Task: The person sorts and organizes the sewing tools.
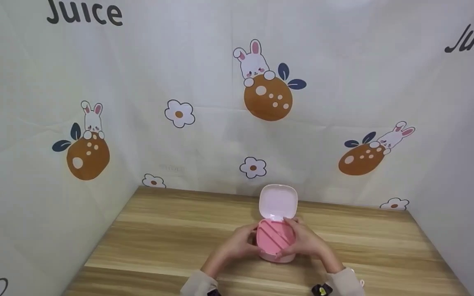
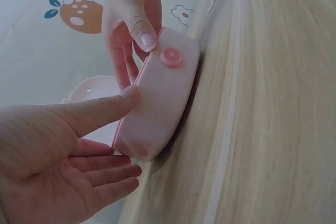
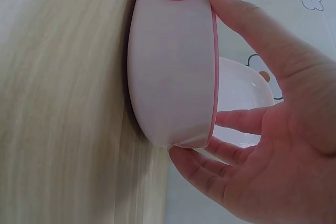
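Note:
A small pale pink box (image 1: 277,258) stands on the wooden table with its hinged lid (image 1: 278,201) raised at the back. Across its top lies a deeper pink inner tray (image 1: 273,238) with diagonal bars. My left hand (image 1: 241,241) grips the box's left side, thumb at the front rim and fingers toward the side. On the opposite side, my right hand (image 1: 307,241) holds it with the thumb on the front rim and the fingers round the side. A round pink button (image 2: 171,57) shows on the front wall in the left wrist view.
The wooden table (image 1: 159,238) meets a pale printed cloth (image 1: 212,144) behind the box, with more cloth at both sides. A small white item (image 1: 362,283) lies beside the right sleeve. Dark wrist straps (image 1: 321,289) sit at the cuffs.

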Motion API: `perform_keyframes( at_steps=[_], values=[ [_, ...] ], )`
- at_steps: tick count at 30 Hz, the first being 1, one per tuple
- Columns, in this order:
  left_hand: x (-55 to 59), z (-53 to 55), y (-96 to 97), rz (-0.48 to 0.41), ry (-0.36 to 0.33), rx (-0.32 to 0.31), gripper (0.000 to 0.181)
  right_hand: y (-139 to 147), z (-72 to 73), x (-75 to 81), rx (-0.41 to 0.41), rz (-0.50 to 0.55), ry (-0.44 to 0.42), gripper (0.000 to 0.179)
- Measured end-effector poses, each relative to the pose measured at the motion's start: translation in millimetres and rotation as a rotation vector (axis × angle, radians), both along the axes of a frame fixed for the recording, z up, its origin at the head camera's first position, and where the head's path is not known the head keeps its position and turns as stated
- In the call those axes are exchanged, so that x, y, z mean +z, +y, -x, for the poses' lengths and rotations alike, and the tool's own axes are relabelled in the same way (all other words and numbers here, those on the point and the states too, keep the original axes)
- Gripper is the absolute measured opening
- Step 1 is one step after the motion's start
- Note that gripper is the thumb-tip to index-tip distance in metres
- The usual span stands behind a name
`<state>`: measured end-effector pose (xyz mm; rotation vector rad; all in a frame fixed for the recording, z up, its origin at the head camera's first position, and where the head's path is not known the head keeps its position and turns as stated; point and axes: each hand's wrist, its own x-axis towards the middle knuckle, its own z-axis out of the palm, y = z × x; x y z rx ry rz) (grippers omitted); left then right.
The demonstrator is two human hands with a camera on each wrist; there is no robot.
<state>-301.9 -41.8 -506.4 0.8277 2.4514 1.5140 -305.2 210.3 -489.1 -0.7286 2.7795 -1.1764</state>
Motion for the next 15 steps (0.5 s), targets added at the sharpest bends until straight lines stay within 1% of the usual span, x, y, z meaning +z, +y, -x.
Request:
perform_keyframes(
  at_steps=[2,5,9,15],
  values=[
    [-0.2,0.0,0.1,0.005,0.003,0.005,0.073,1.8,-0.1,-0.9,0.008,0.003,0.010,0.106],
    [-0.6,-0.6,0.8,-0.012,0.001,0.002,0.073,7.0,-1.6,-1.2,0.032,0.009,0.034,0.102],
    [-1.2,-1.1,1.3,-0.020,-0.006,0.007,0.074,16.4,-6.8,0.1,0.041,0.023,0.050,0.096],
    [0.9,-1.3,1.5,0.004,-0.018,0.028,0.076,30.7,-14.3,3.0,0.042,0.071,0.052,0.084]
  ],
)
